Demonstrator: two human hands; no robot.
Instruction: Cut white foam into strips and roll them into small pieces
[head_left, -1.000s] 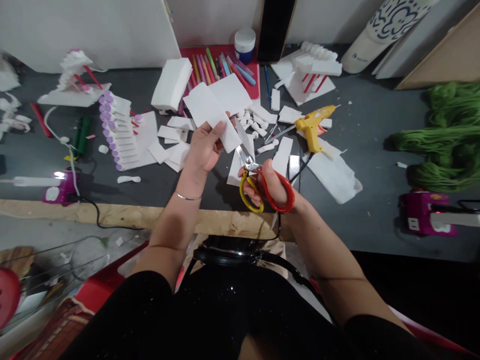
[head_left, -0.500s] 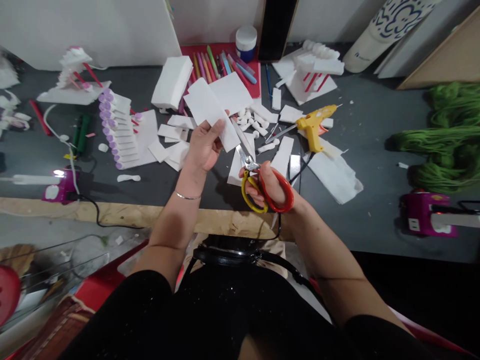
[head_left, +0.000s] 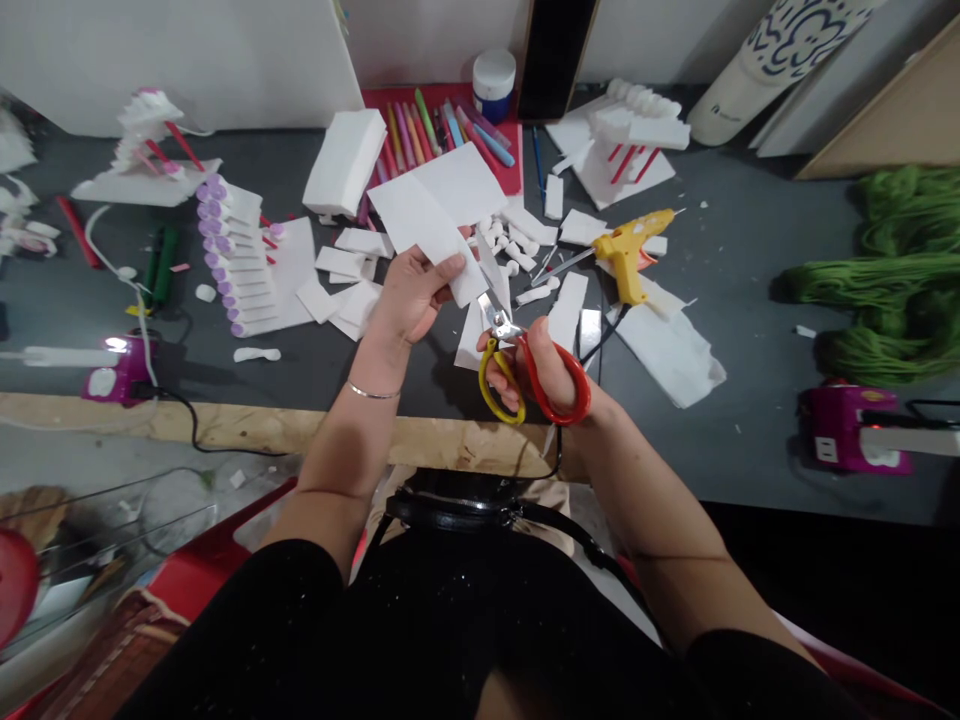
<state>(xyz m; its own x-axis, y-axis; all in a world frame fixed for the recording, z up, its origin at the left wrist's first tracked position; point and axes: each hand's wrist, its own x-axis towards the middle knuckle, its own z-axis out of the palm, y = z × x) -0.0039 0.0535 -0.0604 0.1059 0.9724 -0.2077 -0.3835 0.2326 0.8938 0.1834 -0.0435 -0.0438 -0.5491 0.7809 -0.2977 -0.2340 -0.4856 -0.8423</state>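
My left hand (head_left: 409,295) is pinching a thin white foam strip (head_left: 424,235). My right hand (head_left: 547,365) is gripping red-and-yellow-handled steel scissors (head_left: 493,320), blades spread just beside it.

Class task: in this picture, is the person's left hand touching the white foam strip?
Touching: the head view shows the left hand holding the white foam strip, its fingers pressed against the strip's lower edge.

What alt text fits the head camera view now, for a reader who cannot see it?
A left hand holds a white foam strip beside the blades of scissors gripped in a right hand. Foam offcuts and a yellow glue gun lie around on a dark worktable.
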